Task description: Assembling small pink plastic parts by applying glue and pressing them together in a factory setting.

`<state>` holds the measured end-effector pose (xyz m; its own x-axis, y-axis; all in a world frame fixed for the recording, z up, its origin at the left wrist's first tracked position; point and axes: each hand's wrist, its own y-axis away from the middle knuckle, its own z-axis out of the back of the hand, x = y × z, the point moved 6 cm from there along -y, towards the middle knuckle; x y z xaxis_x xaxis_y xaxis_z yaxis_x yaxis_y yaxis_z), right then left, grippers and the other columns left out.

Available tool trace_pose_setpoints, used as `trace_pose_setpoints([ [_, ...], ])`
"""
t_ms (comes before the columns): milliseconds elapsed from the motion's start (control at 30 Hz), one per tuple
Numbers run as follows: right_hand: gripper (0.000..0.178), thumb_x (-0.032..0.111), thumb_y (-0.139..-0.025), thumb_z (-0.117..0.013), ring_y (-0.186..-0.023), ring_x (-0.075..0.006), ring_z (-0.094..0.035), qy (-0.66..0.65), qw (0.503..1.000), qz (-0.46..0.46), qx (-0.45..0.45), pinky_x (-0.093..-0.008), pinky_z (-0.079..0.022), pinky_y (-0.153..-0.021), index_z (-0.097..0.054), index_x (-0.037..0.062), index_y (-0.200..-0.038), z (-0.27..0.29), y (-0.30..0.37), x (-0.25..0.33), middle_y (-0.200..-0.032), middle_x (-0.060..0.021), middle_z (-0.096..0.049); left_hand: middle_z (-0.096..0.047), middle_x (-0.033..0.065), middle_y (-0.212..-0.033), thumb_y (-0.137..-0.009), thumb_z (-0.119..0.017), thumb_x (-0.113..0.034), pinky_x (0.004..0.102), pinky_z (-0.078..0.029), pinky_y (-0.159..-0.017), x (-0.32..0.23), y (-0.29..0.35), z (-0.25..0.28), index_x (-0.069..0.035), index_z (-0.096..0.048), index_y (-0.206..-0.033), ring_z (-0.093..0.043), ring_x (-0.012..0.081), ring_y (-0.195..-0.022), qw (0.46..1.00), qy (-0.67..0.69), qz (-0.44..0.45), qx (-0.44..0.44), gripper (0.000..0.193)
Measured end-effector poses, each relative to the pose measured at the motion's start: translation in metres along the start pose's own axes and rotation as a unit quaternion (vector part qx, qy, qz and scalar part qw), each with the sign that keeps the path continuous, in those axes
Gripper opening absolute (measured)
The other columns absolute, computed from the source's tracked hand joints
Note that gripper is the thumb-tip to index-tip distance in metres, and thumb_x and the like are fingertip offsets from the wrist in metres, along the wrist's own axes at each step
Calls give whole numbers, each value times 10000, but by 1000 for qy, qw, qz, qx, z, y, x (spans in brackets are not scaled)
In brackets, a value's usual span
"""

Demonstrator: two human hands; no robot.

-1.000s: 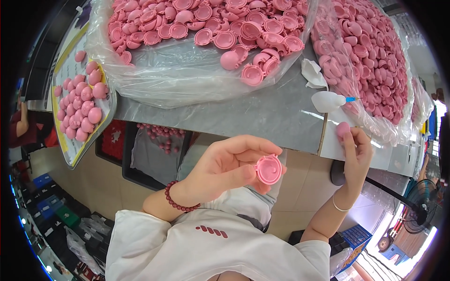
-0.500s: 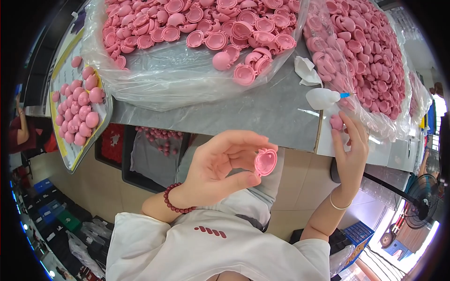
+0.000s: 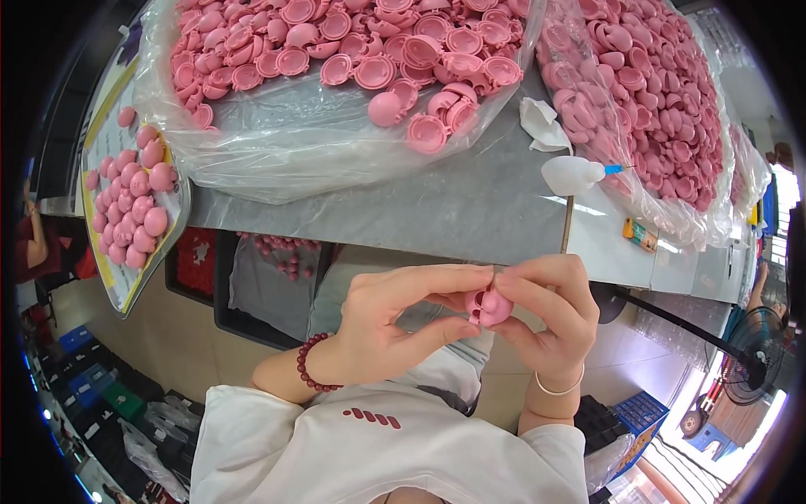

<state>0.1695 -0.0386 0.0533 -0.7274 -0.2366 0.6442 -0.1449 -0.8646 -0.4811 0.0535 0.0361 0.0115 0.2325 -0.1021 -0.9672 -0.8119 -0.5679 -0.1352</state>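
While fingers (image 3: 531, 292) pinch shell (image 3: 494, 309), bag (image 3: 260, 168) holds halves (image 3: 426, 133), tray (image 3: 117, 281) balls (image 3: 155, 221).

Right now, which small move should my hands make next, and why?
Probably a gentle squeeze of the pink pieces together: the left hand and right hand hold them from opposite sides, and a dark gap seems to show between their parts.
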Motion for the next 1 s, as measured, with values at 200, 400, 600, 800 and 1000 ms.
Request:
trace_pose_setpoints([
  [200, 342, 98, -533, -746, -614, -159, -481, 16, 1000, -15, 0, -248, -370, -507, -591, 29, -830, -1, 3, 4, -698, -37, -525, -545, 190, -1067, -666, -647, 64, 293, -481, -784, 1, -2, -2, 77, -517, -1050, -579, 201, -906, 1000, -20, -6, 16, 406],
  [400, 314, -9, -542, -700, -568, -166, -480, 44, 994, 74, -63, -250, -356, -479, -557, 77, -807, -6, 19, 17, -688, -14, -551, -534, 194, -1084, -642, -705, -15, 308, -422, -860, 10, -4, -3, 72, -503, -1082, -527, 221, -1007, 993, 111, 14, 26, 491],
  [600, 175, 29, -709, -588, -652, -152, -465, 45, 989, 31, -137, -255, -365, -543, -483, 28, -849, 23, 17, -4, -745, -70, -542, -558, 188, -1031, -606, -727, 2, 296, -429, -837, 19, -3, 3, 69, -512, -1072, -531, 227, -1001, 975, 203, 75, -49, 518],
  [800, 329, 29, -707, -575, -775, -145, -458, -9, 952, -75, -295, -246, -365, -665, -475, -14, -1017, 52, 2, -58, -878, -87, -507, -586, 168, -943, -570, -742, 25, 318, -461, -784, 13, 0, 9, 60, -552, -999, -582, 253, -900, 988, 154, -7, -4, 470],
  [1000, 351, 43, -708, -616, -731, -106, -488, 189, 956, -176, -139, -207, -372, -619, -505, -14, -1035, 41, -17, -91, -814, -55, -543, -587, 161, -900, -616, -762, -208, 299, -474, -712, 10, 2, 9, 20, -570, -879, -598, 238, -783, 952, 285, 108, -3, 398],
])
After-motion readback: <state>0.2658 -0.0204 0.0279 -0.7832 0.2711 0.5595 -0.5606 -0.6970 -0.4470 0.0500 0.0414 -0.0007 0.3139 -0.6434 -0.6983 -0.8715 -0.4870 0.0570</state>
